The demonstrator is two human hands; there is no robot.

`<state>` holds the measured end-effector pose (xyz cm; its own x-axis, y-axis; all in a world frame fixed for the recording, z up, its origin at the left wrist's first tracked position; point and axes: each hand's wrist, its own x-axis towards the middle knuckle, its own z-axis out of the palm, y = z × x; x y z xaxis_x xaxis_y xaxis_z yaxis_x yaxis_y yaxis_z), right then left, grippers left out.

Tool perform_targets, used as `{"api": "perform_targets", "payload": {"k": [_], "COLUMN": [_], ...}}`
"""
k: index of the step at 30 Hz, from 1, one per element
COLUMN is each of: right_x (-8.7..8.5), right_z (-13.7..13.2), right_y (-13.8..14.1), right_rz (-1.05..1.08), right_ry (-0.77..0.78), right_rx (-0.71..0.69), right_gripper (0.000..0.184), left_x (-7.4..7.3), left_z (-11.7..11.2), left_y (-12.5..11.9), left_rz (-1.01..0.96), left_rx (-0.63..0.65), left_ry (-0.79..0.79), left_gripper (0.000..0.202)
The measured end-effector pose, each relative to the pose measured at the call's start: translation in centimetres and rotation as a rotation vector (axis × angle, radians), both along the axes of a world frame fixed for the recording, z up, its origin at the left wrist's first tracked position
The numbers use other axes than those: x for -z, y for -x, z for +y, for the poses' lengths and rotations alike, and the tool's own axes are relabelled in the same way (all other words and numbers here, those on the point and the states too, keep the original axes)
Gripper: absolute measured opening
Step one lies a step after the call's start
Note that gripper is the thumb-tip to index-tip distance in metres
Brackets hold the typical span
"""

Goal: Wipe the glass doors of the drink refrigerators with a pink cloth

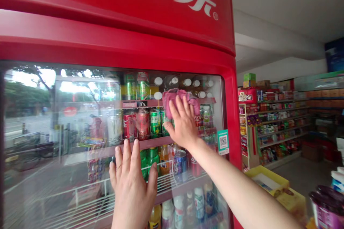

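Observation:
A tall red drinks fridge [120, 48] stands right in front of me, and its glass door [32, 186] reflects a street and trees. My right hand [183, 123] presses a crumpled pink cloth [168, 97] flat to the upper right part of the glass, fingers spread over it. Lower and to the left, my left hand [133, 188] is raised with its fingers apart and holds nothing. Whether its fingertips touch the glass I cannot tell. Behind the door, red cans [143, 124], green cans [155, 123] and bottles stand on wire shelves.
A QR code sticker [223, 141] is at the door's right edge. To the right are stocked store shelves [282, 123], yellow boxes [268, 182] and purple-labelled tubs [328, 204] close by at the lower corner.

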<state>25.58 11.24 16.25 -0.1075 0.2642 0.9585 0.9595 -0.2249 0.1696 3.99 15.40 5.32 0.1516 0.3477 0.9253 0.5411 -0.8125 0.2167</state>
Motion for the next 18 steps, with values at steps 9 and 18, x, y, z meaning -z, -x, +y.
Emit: {"api": "perform_targets", "payload": {"k": [9,18], "right_x": [0.3,-2.5], "right_z": [-2.9,-7.7], "right_y": [-4.1,-12.1], "right_rz": [-0.408,-0.041], "right_ry": [0.278,0.091], "right_rx": [-0.078,0.143], "right_gripper": [0.071,0.073], "left_x": [-0.5,-0.8], "left_z": [-0.3,-0.3], "left_y": [-1.3,-0.1], "left_rz": [-0.012,-0.019], "left_rx": [0.024,0.027], "left_ry": [-0.003,-0.019], "left_gripper": [0.084,0.083]}}
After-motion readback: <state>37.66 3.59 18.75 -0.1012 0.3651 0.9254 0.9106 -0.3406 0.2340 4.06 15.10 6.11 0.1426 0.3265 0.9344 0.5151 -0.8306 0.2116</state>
